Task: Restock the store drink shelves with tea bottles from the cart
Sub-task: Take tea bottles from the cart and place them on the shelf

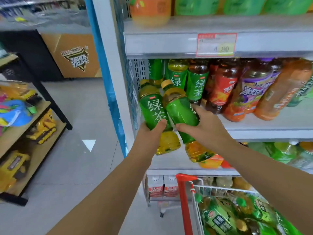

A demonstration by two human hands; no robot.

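Holding two, one each: left hand (149, 134) wraps its fingers round the left tea bottle (151, 110), right hand (207, 128) round the right tea bottle (182, 112).

Each hand, left hand (149, 133) and right hand (205, 126), grips a tilted green tea bottle (153, 110) at the shelf (264, 131), above the cart (185, 200).

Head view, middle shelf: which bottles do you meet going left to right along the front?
First green tea bottle held by the left hand → second green tea bottle held by the right hand → red-label bottle → purple-label bottle → orange-label bottle.
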